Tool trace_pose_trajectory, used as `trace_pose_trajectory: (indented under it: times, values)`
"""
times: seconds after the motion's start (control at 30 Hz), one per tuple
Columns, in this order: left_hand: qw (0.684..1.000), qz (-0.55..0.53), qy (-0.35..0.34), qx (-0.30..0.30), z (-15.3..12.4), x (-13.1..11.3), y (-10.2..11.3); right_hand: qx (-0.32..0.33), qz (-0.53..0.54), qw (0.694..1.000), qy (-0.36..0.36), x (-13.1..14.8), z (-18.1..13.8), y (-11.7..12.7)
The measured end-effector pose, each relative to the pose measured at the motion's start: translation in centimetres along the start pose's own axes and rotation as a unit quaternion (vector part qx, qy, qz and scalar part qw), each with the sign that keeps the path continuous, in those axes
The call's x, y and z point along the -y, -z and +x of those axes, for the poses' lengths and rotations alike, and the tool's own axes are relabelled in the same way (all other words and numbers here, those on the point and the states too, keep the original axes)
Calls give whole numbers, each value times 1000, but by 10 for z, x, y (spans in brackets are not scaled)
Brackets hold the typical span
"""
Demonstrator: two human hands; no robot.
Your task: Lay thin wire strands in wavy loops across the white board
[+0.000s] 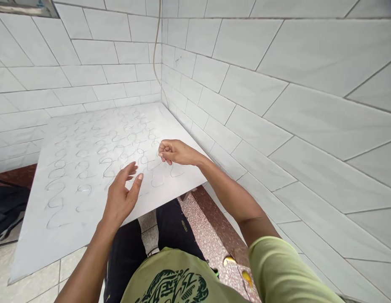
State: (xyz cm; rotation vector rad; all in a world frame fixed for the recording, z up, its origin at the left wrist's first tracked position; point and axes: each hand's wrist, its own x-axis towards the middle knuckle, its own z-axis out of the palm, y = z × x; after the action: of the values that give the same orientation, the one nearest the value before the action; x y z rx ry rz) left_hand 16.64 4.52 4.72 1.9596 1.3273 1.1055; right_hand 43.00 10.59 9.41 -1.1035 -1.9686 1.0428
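Observation:
A large white tile slab (88, 139) lies flat in front of me, covered with several wavy lines of grey adhesive. My left hand (122, 194) hovers over its near edge with the fingers spread and holds nothing. My right hand (172, 151) is over the slab's right part with the fingers curled into a pinch. Whatever sits between those fingertips is too small to make out.
White tiled walls (277, 84) meet in a corner behind and to the right of the slab. A thin cord (156, 42) hangs down the corner. Speckled reddish floor (211, 227) shows by my dark trousers. A dark object (7, 210) lies at the left edge.

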Motion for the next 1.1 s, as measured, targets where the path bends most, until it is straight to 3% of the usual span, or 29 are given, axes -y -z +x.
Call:
trace_pose_trajectory:
  times: [0.1, 0.17, 0.27, 0.37, 0.43, 0.5, 0.6, 0.7, 0.8, 0.9, 0.97, 1.1]
  values:
    - [994, -71, 12, 77, 0, -1, -4, 19, 28, 999, 9, 7, 2, -14]
    - [989, -114, 33, 92, -5, -3, -7, 14, 64, 998, 2, 9, 4, -22]
    - [982, -165, 76, 43, -14, -7, -12, -32, 158, 987, -13, 8, 3, -36]
    - [975, -192, 100, -49, -22, -10, -17, -84, 287, 954, -25, 3, -5, -59]
    - [970, -198, 105, -95, -27, -10, -22, -83, 353, 931, -38, -1, -12, -81]
    - [967, -201, 105, -116, -31, -8, -28, -76, 386, 918, -40, -6, -19, -105]
    - [965, -195, 104, -137, -37, -4, -38, -125, 401, 907, -37, -11, -24, -138]
    - [968, -183, 108, -132, -45, 2, -43, -168, 404, 898, -42, -14, -23, -154]
    - [974, -164, 118, -106, -51, 9, -31, -166, 386, 907, -41, -14, -22, -151]
    - [974, -104, 123, -159, -50, 11, -4, -134, 358, 923, -49, -9, -26, -141]
    - [980, -61, 101, -157, -42, 9, 16, -98, 331, 937, -62, -5, -29, -136]
    - [996, -76, 48, 15, -20, 8, 44, -38, 264, 962, -64, 2, -34, -140]
